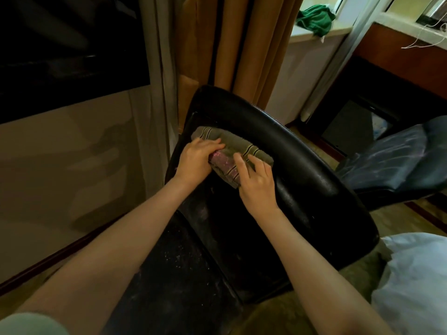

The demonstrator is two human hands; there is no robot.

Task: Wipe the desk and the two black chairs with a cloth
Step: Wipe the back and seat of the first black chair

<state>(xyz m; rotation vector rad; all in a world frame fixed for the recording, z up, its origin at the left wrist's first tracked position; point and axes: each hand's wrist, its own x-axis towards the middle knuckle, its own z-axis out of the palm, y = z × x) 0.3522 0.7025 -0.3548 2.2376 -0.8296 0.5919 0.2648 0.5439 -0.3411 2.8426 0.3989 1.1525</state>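
**Both grips on the cloth at the chair back**

The left grip [196,163] has its fingers curled over the near fold of the cloth [232,143] and holds it. The right grip [256,182] lies on the cloth's right end with its fingers loosely bent and the index finger stretched forward. It presses the cloth rather than clasping it, and its thumb is out of sight. The two grips are close together, with only a narrow strip of fabric showing between them.

The cloth is olive with pale and dark stripes near its ends, and it is folded into a thick pad. A pinkish patch shows just under the left grip's fingertips. Under both grips it lies against the inner face of the black chair [302,170], just below the curved top rim of the backrest. The chair's seat reaches back beneath the forearms and is flecked with pale specks.

Right of the right grip and well apart from it stands the second black chair [391,160], its seat streaked with grey dust. Beyond the grips hang tan curtains [242,44]. Farther up and to the right, a green cloth [314,19] is bunched on a sill. White bedding [416,274] lies below and to the right of the right forearm.
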